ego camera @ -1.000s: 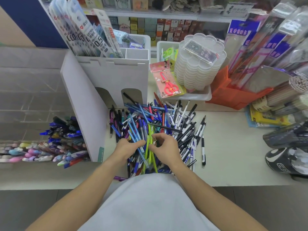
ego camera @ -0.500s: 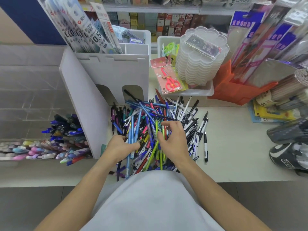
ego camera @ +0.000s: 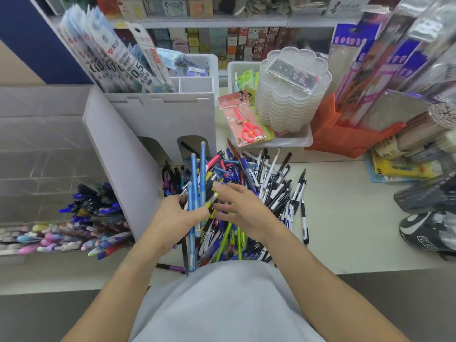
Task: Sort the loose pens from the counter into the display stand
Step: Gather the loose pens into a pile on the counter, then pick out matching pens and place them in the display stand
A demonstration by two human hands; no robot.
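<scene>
Since half a second ago, the left hand (ego camera: pixel 172 218) has lifted a small bundle of light-blue pens (ego camera: pixel 196 193) clear of the heap, and the right hand (ego camera: pixel 243 211) has drawn back from the middle of the pile to just beside that bundle. Left fingers curl round the bundle, which stands nearly upright with its tips rising in front of the display stand (ego camera: pixel 158 124). Right fingers lie spread and fairly straight, resting on the loose pens (ego camera: pixel 259 183) and touching a yellow-barrelled pen (ego camera: pixel 212 198) at the bundle's edge; whether they pinch it I cannot tell.

Slim plastic barrels in blue, black, white, red and lime green lie crisscrossed in that heap on the pale table (ego camera: pixel 345 218), right at the foot of the stand. One white and black pen (ego camera: pixel 304 223) lies apart at the right edge. White board forms the stand, with two arched openings low in its front and square compartments on top holding packaged refills (ego camera: pixel 118 58). Left of its slanted side panel, sorted pens (ego camera: pixel 81 223) lie stacked.

Behind the heap, carded red scissors (ego camera: pixel 246 124) lean against a stack of clear scalloped plastic trays (ego camera: pixel 291 95) in a white bin, beside an orange holder (ego camera: pixel 350 137).
</scene>
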